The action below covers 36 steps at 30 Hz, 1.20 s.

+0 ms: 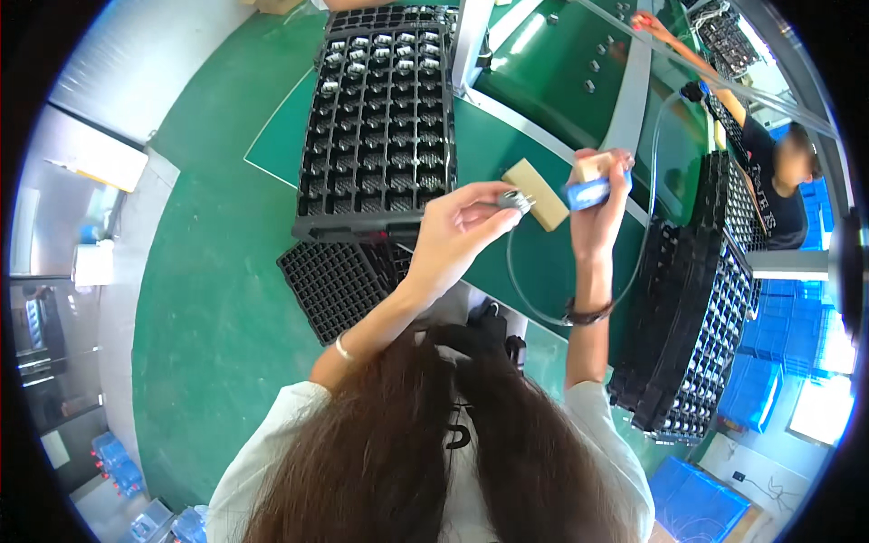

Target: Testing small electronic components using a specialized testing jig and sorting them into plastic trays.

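My left hand (462, 226) pinches a small silvery metal part (514, 200) with short prongs between thumb and fingertips. Opposite it, my right hand (597, 213) is closed around a blue handheld piece (587, 192); its exact kind is not clear. A tan patch shows at the top of that grip, and I cannot tell whether it belongs to the same piece. Between the hands, a tan rectangular block (548, 213) lies on the green tabletop (489, 136). A thin clear tube (513, 271) loops below the block and past my right wrist; where it ends is hidden.
At the left stands a stack of black compartment trays (376, 154), with silvery parts in its far rows. Another black tray (330, 290) sits lower down. More filled trays (697, 344) are stacked at the right. A co-worker (778, 176) reaches over the green belt (561, 63) beyond the metal frame.
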Tool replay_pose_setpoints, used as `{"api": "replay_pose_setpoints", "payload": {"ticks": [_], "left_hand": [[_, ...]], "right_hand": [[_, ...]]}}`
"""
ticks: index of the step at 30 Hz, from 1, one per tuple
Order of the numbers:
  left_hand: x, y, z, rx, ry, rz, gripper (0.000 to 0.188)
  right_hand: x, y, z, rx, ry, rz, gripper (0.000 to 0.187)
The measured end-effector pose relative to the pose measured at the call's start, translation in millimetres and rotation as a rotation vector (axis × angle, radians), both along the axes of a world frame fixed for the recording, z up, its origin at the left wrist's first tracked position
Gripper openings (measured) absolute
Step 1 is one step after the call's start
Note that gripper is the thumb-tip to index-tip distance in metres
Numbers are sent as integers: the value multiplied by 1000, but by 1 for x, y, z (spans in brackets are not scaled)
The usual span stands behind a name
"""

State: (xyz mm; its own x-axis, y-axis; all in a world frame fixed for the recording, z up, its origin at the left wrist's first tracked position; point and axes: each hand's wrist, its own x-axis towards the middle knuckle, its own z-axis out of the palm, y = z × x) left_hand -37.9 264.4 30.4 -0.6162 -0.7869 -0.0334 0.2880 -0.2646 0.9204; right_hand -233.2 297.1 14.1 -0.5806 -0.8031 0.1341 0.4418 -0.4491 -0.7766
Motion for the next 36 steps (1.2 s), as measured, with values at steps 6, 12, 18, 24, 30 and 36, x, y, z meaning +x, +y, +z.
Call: {"api": "replay_pose_setpoints", "payload": {"ticks": [6,12,18,24,30,36], "left_hand": [[-13,22,-4,-46,-17,-117,30],[-1,31,-6,-110,-44,-162,27],[5,36,-17,-128,-12,-129,25],[18,37,-29,-245,-108,-138,57],[54,20,-6,-300,-96,-39,39],[86,-25,7,-445,-179,212,28]], "right_hand": [[52,56,5,70,178,-77,35],[66,73,5,50,174,-56,34],[74,85,-5,186,266,14,31],[43,74,-41,307,356,-125,37],[-10,21,-73,613,1005,-350,29],[-17,14,-84,691,1051,-362,38]]}}
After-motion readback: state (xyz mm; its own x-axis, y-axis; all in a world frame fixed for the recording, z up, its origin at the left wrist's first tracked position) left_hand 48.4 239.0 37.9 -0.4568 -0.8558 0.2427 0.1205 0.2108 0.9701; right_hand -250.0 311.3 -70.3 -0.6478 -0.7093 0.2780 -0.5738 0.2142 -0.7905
